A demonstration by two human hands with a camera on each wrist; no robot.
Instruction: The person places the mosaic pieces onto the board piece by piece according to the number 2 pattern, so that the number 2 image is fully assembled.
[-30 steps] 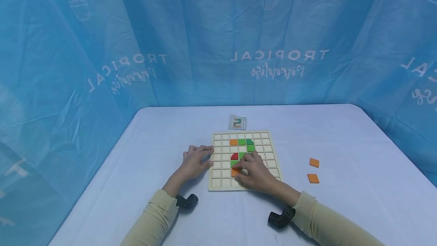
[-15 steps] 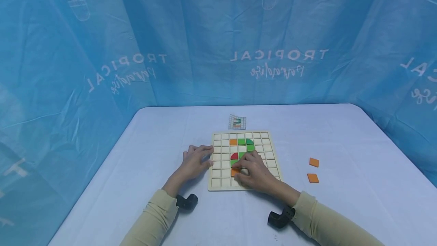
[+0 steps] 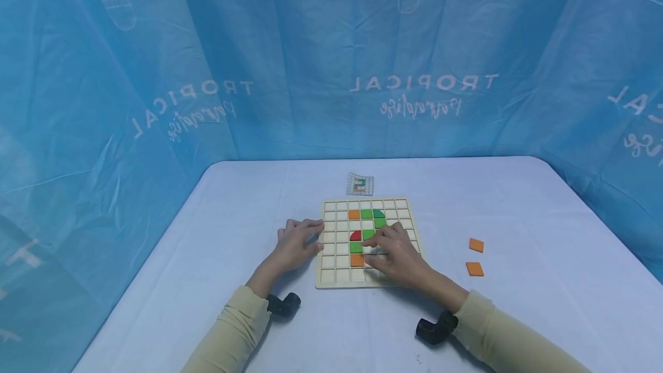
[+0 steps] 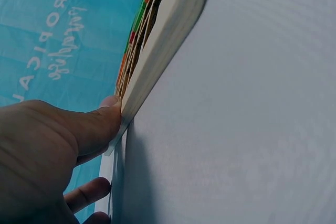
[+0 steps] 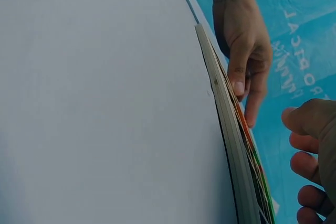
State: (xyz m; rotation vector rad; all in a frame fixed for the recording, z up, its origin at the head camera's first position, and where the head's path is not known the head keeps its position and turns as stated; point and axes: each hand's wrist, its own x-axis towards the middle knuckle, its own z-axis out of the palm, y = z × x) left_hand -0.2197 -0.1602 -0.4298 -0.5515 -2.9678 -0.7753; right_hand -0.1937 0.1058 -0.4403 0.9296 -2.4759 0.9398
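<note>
A pale gridded board [image 3: 328,276] lies on the table in front of me. At its left edge rests my left hand [image 3: 295,244], thumb and fingertips touching the rim; the left wrist view has the thumb [image 4: 107,111] against it. Over the board's right half hovers my right hand [image 3: 397,255], thumb and forefinger apart with nothing between them. Just left of its fingertips an orange square tile [image 3: 357,259] sits in a cell, below a green tile [image 3: 355,247] and a red quarter-round tile [image 3: 355,236]. More green tiles and another orange tile [image 3: 354,214] fill cells higher up.
Two loose orange tiles, one farther [image 3: 476,245] and one nearer [image 3: 474,269], lie on the white table [image 3: 523,304] right of the board. A small card [image 3: 359,184] with a coloured grid pattern lies behind the board. Blue curtains [image 3: 311,45] hang around the table.
My right hand has let go of the orange tile at the lower cell and drawn back slightly to the right. The tile stays in its cell. My left hand has not moved.
</note>
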